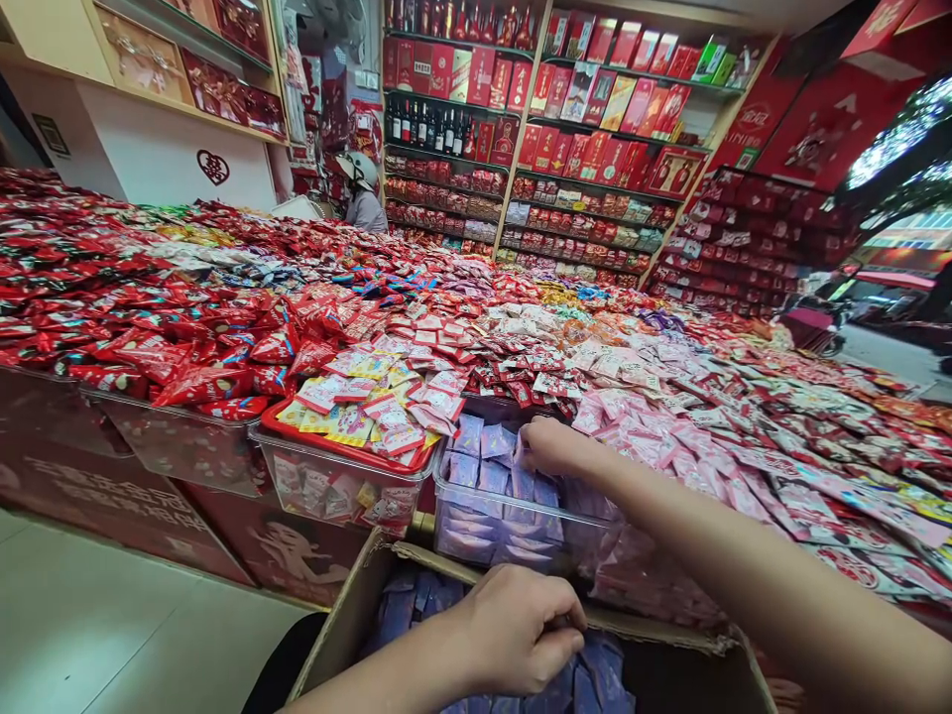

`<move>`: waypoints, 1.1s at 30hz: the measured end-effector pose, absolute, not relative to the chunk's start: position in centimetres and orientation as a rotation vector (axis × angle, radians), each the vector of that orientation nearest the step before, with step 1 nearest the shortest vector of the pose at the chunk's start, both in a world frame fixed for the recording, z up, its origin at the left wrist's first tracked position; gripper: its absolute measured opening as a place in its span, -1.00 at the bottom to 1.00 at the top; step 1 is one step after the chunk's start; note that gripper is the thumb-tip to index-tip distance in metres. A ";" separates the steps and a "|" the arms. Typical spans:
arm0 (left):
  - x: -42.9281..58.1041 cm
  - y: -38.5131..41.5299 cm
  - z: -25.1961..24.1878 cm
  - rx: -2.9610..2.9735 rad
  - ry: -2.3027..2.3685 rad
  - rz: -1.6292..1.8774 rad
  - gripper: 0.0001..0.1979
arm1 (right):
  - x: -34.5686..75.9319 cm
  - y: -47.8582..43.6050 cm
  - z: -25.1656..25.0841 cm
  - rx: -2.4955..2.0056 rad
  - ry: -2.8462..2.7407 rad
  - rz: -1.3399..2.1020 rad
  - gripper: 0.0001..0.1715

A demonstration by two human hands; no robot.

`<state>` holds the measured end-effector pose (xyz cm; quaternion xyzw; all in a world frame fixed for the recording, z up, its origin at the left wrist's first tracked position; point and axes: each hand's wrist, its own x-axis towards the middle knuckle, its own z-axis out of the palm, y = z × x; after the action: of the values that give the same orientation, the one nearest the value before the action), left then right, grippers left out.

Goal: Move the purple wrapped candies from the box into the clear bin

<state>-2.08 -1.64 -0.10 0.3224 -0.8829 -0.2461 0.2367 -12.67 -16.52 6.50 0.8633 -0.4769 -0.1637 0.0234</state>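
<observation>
Small purple packets (492, 478) stand in rows inside a clear plastic bin (453, 501) at the edge of the display. My right hand (554, 446) reaches over its right side, fingers closed at the edge of one purple packet; the fingertips are partly hidden. Below, a cardboard box (346, 615) holds more purple packets (595, 679), laid close together. Over this box is my left hand (517, 627), its fingers curled in and the thumb close to them. Whatever it may hold does not show.
Left of the purple bin stands a clear bin with a red tray (272, 418) of white and yellow packets. Pink packets (669, 436) heap up on the right, red ones (200, 362) on the left. A helmeted person (364, 193) is behind the display, near shelves of boxes and bottles.
</observation>
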 end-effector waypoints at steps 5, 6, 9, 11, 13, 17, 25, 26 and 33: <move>-2.1 -1.7 -0.2 0.885 -2.417 -0.684 -0.86 | -12.4 -15.0 6.0 2.843 -1.365 -0.587 -0.77; -2.1 -1.7 -0.2 0.887 -2.414 -0.689 -0.86 | -12.3 -14.8 5.8 2.864 -1.348 -0.610 -0.76; -2.2 -1.7 -0.2 0.891 -2.401 -0.711 -0.86 | -11.9 -14.5 5.3 2.858 -1.338 -0.620 -0.73; -2.2 -1.7 -0.2 0.891 -2.391 -0.725 -0.87 | -11.6 -14.4 5.1 2.845 -1.349 -0.609 -0.74; -2.2 -1.6 -0.1 0.891 -2.387 -0.730 -0.87 | -11.5 -14.5 5.0 2.845 -1.364 -0.601 -0.76; -2.2 -1.6 0.1 0.888 -2.387 -0.721 -0.87 | -11.6 -14.7 5.0 2.860 -1.369 -0.577 -0.79; -2.2 -1.6 0.1 0.893 -2.385 -0.727 -0.86 | -11.9 -15.1 4.8 2.868 -1.357 -0.510 -0.82; -2.2 -1.6 0.1 0.895 -2.384 -0.730 -0.86 | -12.0 -15.0 5.4 2.862 -1.360 -0.483 -0.82; -2.1 -1.6 0.2 0.896 -2.386 -0.749 -0.87 | -15.9 -6.2 11.1 2.959 -1.440 -0.004 -0.72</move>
<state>-2.12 -1.56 0.21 0.3275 -0.8719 -0.2738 0.2400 -15.93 -6.24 11.09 0.8967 -0.4363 -0.0013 -0.0743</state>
